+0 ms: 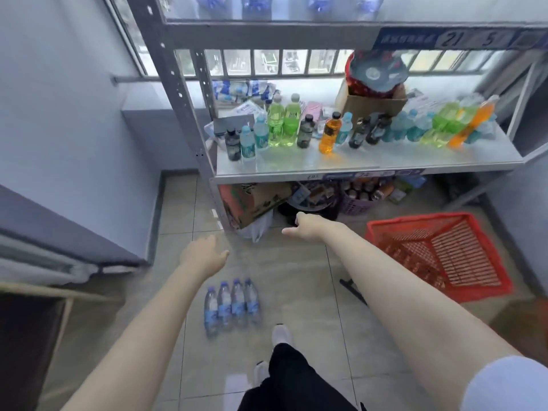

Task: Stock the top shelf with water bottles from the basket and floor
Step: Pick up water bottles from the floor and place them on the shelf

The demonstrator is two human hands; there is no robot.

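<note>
Several clear water bottles (232, 304) with blue labels stand in a row on the tiled floor, below and between my arms. My left hand (204, 256) hangs above them with loose fingers and holds nothing. My right hand (305, 226) reaches forward near the shelf's lowest level, fingers loosely curled, also holding nothing. The red basket (439, 256) lies on the floor at the right and looks empty. On the top shelf (296, 25), seen from below through its translucent board, stand several water bottles (258, 4).
The middle shelf (355, 164) carries many coloured drink bottles and a cardboard box (373, 102). Under it sit boxes, a purple basket and a bag. A dark strip (353, 290) lies on the floor by the basket. My feet (281, 336) are beside the bottles. Wall and bench at left.
</note>
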